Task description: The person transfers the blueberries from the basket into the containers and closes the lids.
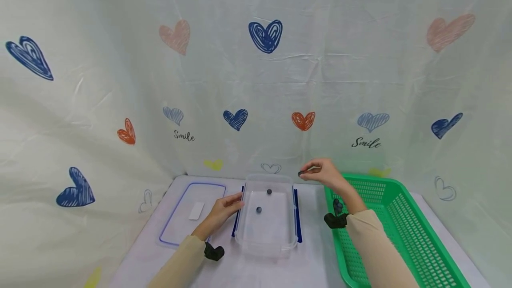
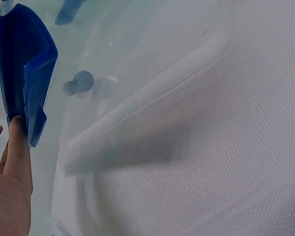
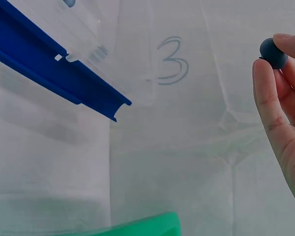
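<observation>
Right hand (image 1: 326, 174) raised just beyond the far right corner of the clear plastic box (image 1: 267, 242), thumb and fingertips (image 3: 265, 83) pinching a small dark blue ball (image 3: 273, 52); ball held in the air, above the white table cover (image 1: 312, 217), between box and green basket (image 1: 404, 230); in the head view seen only as a dark speck at the fingertips (image 1: 301, 173).

Left hand (image 1: 224, 210) laid flat on the table at the box's left side, fingers straight and close together, tips touching the blue clip (image 2: 27, 73) on that wall; gripping nothing.

Inside the box, two more dark balls: one near the far wall (image 1: 269, 191), one toward the middle (image 1: 258, 210); well apart from each other, both resting on the floor of the box.

Second blue clip (image 3: 59, 78) along the box's right wall, folded outward.

Left of the box, a clear lid with blue rim (image 1: 176, 239) lying flat, a small white rectangle (image 1: 196, 210) on it.

Behind, a pale curtain printed with hearts (image 1: 266, 35) and the word "Smile".
</observation>
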Demonstrator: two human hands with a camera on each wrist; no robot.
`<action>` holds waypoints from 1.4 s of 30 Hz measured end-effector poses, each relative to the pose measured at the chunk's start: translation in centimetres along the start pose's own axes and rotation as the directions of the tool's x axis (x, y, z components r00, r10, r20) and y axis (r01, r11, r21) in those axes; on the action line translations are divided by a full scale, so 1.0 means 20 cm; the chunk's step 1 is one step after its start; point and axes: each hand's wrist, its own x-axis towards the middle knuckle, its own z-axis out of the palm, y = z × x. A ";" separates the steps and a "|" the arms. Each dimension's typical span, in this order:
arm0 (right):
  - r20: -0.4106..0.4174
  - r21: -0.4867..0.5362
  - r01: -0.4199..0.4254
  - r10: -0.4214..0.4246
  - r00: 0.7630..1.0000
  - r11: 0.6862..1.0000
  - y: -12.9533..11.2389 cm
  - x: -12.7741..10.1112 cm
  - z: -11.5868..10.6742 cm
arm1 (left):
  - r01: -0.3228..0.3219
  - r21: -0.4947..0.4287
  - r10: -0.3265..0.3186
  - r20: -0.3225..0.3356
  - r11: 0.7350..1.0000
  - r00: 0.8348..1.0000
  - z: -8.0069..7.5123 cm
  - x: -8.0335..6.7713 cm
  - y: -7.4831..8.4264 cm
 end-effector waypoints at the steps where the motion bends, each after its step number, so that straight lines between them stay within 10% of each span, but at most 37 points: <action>1: 0.002 0.004 0.003 -0.003 1.000 1.000 0.00 0.00 0.01 | 0.000 -0.001 0.000 0.000 1.000 1.000 0.00 0.00 0.00; 42: 0.046 0.028 -0.085 0.084 0.995 0.996 0.13 0.08 0.27 | -0.018 0.011 0.018 -0.024 1.000 1.000 0.01 -0.01 0.02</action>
